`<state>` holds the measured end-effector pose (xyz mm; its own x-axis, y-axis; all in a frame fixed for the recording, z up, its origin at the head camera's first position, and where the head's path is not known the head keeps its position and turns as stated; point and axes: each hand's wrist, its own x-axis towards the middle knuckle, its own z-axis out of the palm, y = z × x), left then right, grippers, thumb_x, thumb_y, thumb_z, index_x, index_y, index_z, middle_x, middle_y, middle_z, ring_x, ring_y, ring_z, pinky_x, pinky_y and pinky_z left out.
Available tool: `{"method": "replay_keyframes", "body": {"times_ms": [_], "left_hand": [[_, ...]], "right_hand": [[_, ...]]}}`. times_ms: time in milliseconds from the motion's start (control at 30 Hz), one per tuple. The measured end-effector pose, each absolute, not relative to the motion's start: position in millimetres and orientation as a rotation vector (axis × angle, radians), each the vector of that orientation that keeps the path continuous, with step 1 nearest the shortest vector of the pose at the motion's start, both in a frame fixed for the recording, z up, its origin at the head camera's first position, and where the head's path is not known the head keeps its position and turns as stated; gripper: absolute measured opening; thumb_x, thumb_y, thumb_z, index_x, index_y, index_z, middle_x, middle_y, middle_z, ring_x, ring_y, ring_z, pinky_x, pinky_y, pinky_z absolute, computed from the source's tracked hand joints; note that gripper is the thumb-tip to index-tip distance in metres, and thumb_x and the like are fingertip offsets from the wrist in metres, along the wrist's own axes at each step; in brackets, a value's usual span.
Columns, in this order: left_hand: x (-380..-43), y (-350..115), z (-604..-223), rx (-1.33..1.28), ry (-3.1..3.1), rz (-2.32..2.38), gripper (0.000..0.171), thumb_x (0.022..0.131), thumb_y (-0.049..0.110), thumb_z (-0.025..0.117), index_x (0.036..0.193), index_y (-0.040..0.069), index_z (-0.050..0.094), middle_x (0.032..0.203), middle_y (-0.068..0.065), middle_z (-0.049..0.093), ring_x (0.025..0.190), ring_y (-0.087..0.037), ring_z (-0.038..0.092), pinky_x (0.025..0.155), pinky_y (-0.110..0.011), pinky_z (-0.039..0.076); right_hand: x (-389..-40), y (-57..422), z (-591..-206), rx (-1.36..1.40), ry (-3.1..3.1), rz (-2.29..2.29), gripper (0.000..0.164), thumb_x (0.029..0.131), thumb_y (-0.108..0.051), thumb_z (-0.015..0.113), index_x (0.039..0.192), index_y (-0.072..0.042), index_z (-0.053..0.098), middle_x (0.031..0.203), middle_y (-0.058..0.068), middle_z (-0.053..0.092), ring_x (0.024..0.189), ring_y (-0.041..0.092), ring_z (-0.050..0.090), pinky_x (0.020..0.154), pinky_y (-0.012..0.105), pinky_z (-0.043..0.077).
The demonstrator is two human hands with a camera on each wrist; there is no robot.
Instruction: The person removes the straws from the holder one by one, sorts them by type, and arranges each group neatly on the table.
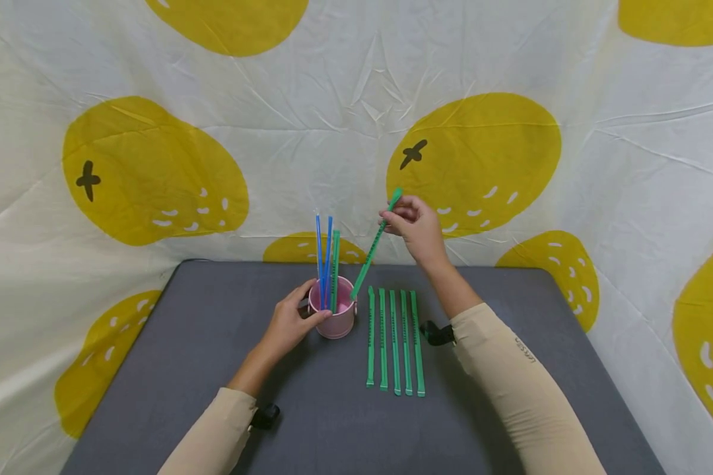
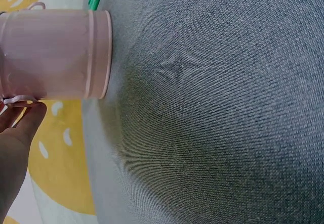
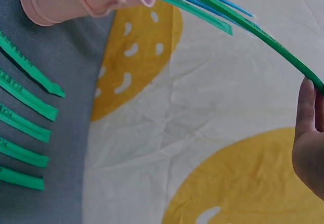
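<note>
A small pink bucket (image 1: 335, 327) stands on the grey table, holding two blue straws (image 1: 328, 247) in clear wrappers and at least one green paper-wrapped straw (image 1: 335, 267). With thumb and fingers, my left hand (image 1: 286, 322) grips the bucket at its left side and rim. My right hand (image 1: 417, 229) pinches the upper end of another green wrapped straw (image 1: 372, 253), which slants down so that its lower end is at the bucket's right rim. In the right wrist view that held straw (image 3: 273, 43) bends slightly. Whether its tip is inside the rim I cannot tell.
Several green wrapped straws (image 1: 395, 343) lie side by side on the table (image 1: 309, 422), just right of the bucket. Behind the table hangs a white cloth (image 1: 327, 158) with yellow fruit prints. Dark cameras sit at both wrists.
</note>
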<state>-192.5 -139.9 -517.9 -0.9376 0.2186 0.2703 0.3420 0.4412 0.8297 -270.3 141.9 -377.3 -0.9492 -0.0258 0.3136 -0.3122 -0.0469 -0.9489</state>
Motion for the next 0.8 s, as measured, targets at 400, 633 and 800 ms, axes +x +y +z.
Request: {"method": "replay_keyframes", "body": {"times_ms": [400,633,800], "left_hand": [[-190,-141,-517,-0.490,-2.548,-1.544,0.075,0.086,0.028,0.086,0.150,0.007,0.052,0.141,-0.018,0.062,0.127,-0.034,0.064,0.099,-0.048,0.058],[-191,-140,-515,-0.484,-2.569,-1.539,0.075,0.086,0.027,0.086,0.150,0.008,0.052,0.141,-0.018,0.062,0.128,-0.034,0.063,0.099,-0.047,0.058],[-192,-139,-514,-0.499,-2.562,-1.526,0.076,0.086,0.026,0.086,0.150,0.006,0.051,0.141,-0.018,0.062,0.127,-0.034,0.064,0.099,-0.047,0.058]], "right_hand": [[-265,175,-361,0.432,-1.981,2.168,0.025,0.098,-0.009,0.071,0.120,0.002,0.067,0.098,-0.002,0.078,0.090,0.017,0.078,0.083,0.031,0.064],[-258,197,-371,0.382,-2.105,2.084,0.029,0.099,-0.012,0.069,0.123,0.004,0.066,0.100,-0.001,0.078,0.091,0.013,0.077,0.085,0.031,0.064],[-255,211,-386,0.317,-2.219,2.018,0.033,0.100,-0.016,0.070,0.126,0.003,0.066,0.104,0.001,0.079,0.094,0.013,0.077,0.085,0.031,0.064]]}}
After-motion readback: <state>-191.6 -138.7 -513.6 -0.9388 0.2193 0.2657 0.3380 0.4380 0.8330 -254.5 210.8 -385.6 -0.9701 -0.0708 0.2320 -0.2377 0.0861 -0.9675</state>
